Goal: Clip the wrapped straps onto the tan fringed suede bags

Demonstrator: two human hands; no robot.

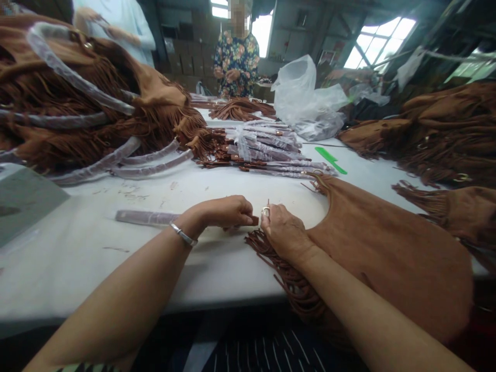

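The brown fringed bag (387, 253) is laid flat on the tabletop (217, 276), seemingly so that its weight is borne there while its fringed corner is kept within reach of both hands. To the left of the bag, a plastic-wrapped strap (145, 217) is laid lengthwise, its brown end pointed at that corner, apparently so that the two can be brought close. Beyond the bag, a bundle of wrapped straps (267, 147) and a green strip (329, 159) are set out.

The strap's brown end is pinched by the left hand (232, 211), whose grip is closed, with the wrist bent slightly and the knuckles turned up. The bag's corner appears to be held by the right hand (287, 232); its grip is closed too, though the exact hold is hidden by the fingers. A metal ring (265, 211) is seen at the fingertips; whether it is worn or fixed to the bag cannot be told. Both forearms are angled inward, the right one stretched over the bag's near edge, and the fingertips are nearly met beside its corner.
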